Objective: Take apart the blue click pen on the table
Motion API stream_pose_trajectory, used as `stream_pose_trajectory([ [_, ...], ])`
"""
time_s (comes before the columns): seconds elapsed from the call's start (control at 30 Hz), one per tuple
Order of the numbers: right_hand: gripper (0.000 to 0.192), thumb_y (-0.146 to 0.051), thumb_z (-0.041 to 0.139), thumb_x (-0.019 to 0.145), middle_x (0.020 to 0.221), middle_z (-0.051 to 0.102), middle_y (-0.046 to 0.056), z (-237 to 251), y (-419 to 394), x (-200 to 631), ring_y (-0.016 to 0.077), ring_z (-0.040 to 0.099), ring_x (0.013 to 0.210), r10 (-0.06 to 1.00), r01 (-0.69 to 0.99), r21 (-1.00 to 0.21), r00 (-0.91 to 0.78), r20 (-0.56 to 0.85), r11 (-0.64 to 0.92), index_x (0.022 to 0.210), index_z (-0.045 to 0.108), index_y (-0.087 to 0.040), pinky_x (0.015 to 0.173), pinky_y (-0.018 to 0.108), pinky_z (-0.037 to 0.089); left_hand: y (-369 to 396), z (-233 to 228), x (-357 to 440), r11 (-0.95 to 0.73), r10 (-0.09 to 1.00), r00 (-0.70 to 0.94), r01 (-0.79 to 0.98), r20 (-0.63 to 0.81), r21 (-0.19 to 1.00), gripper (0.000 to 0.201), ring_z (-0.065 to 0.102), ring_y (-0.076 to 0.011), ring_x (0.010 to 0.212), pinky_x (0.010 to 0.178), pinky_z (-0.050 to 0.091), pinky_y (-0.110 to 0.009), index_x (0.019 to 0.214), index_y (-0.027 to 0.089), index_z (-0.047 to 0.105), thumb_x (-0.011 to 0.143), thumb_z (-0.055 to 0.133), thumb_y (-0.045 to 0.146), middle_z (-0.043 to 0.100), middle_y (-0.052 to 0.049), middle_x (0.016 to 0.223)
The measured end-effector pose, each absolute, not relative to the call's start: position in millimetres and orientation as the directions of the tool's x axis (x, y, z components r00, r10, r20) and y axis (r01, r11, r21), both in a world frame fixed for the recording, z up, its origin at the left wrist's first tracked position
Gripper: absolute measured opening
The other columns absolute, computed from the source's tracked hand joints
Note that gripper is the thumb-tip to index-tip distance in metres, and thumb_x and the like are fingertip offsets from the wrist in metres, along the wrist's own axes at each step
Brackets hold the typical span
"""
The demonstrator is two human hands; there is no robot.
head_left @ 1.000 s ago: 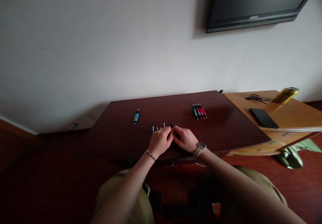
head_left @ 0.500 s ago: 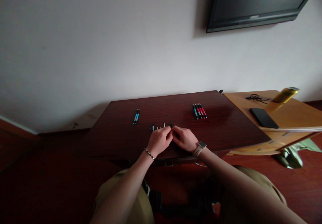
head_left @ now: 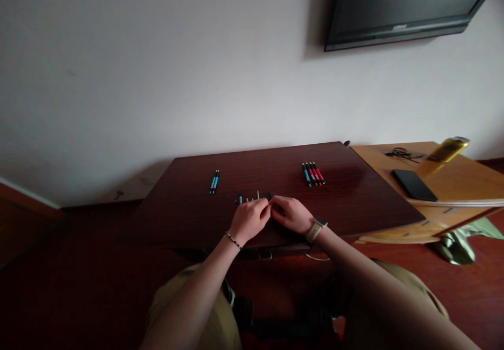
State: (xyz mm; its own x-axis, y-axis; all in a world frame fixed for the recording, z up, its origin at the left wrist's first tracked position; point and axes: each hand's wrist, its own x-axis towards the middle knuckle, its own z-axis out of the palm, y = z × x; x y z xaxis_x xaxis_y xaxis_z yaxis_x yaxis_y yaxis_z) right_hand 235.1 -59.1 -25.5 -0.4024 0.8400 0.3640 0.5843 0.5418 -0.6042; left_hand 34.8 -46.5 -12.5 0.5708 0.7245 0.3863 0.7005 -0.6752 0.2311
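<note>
My left hand (head_left: 249,219) and my right hand (head_left: 290,214) meet fingertip to fingertip over the near middle of a dark wooden table (head_left: 354,203). Their fingers are curled around a small dark item that the fingers mostly hide. Just beyond the hands lie small pen parts (head_left: 252,199), one with a blue end. Two blue pens (head_left: 213,182) lie at the left of the table. A row of several pens (head_left: 313,173), one blue and the others red, lies at the right.
A lighter wooden desk (head_left: 452,184) adjoins on the right with a black phone (head_left: 415,184), a yellow can (head_left: 448,149) and a tangled cable (head_left: 400,154). A dark screen (head_left: 401,3) hangs on the white wall. Green cloth (head_left: 460,242) lies on the floor.
My right hand has turned slightly at the wrist and shifted a little up; both hands stay together at the same spot.
</note>
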Motion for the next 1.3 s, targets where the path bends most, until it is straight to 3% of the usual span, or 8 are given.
stream_pose_trajectory([
  [0.07,0.014,-0.020,0.061,0.093,0.105,0.068,0.008,-26,-57,236,0.0240,0.062,0.098,0.812,0.591,-0.558,-0.398,0.426,0.583,0.106,0.063,-0.022,0.090,0.036,0.049,-46,-13,34,-0.675,0.724,0.571,0.701,0.388,0.228,0.020,0.068,-0.0172,0.073,0.066,0.045,-0.028,0.088,0.021,0.062,0.103,0.050,0.025,0.071,-0.004,0.081],
  [0.17,0.046,-0.026,0.068,0.088,0.135,0.060,0.013,-31,-52,239,0.0322,0.049,0.132,0.793,0.616,-0.507,-0.397,0.462,0.603,0.133,0.057,-0.023,0.112,0.050,0.041,-46,-13,34,-0.677,0.722,0.570,0.699,0.392,0.230,0.021,0.067,-0.0170,0.073,0.067,0.045,-0.028,0.088,0.021,0.062,0.104,0.049,0.026,0.071,-0.003,0.081],
  [0.27,0.082,-0.032,0.072,0.085,0.154,0.047,0.015,-42,-47,244,0.0365,0.033,0.149,0.838,0.655,-0.525,-0.390,0.381,0.544,0.158,0.035,-0.027,0.117,0.059,0.035,-46,-13,33,-0.676,0.724,0.569,0.699,0.389,0.236,0.022,0.067,-0.0168,0.072,0.066,0.044,-0.027,0.086,0.022,0.061,0.104,0.049,0.027,0.070,-0.003,0.080],
  [0.37,0.098,-0.031,0.073,0.082,0.156,0.046,0.015,-53,-42,247,0.0375,0.032,0.150,0.877,0.673,-0.564,-0.378,0.295,0.479,0.165,0.020,-0.028,0.117,0.061,0.035,-46,-13,33,-0.674,0.727,0.567,0.698,0.388,0.242,0.022,0.066,-0.0166,0.072,0.066,0.044,-0.027,0.086,0.022,0.062,0.104,0.049,0.027,0.070,-0.003,0.079],
  [0.8,0.086,-0.033,0.071,0.088,0.148,0.057,0.015,-58,-29,248,0.0339,0.049,0.140,0.895,0.655,-0.610,-0.339,0.291,0.447,0.163,0.030,-0.027,0.114,0.056,0.040,-49,-14,34,-0.682,0.722,0.576,0.687,0.382,0.253,0.023,0.067,-0.0170,0.073,0.068,0.045,-0.027,0.086,0.022,0.062,0.104,0.049,0.026,0.070,-0.003,0.079],
  [1.13,0.077,-0.018,0.070,0.086,0.126,0.070,0.008,-56,-21,242,0.0285,0.062,0.119,0.866,0.598,-0.631,-0.283,0.412,0.495,0.156,0.039,-0.026,0.107,0.049,0.048,-49,-13,33,-0.679,0.724,0.570,0.686,0.387,0.260,0.022,0.067,-0.0169,0.072,0.067,0.045,-0.027,0.086,0.022,0.062,0.104,0.049,0.026,0.070,-0.003,0.078],
  [1.3,0.084,-0.018,0.072,0.085,0.130,0.068,0.007,-39,-30,238,0.0298,0.061,0.123,0.844,0.575,-0.639,-0.192,0.502,0.511,0.159,0.032,-0.029,0.108,0.049,0.047,-49,-12,34,-0.623,0.779,0.500,0.683,0.378,0.381,0.022,0.068,-0.0173,0.075,0.069,0.045,-0.027,0.088,0.022,0.063,0.104,0.050,0.029,0.071,-0.003,0.082],
])
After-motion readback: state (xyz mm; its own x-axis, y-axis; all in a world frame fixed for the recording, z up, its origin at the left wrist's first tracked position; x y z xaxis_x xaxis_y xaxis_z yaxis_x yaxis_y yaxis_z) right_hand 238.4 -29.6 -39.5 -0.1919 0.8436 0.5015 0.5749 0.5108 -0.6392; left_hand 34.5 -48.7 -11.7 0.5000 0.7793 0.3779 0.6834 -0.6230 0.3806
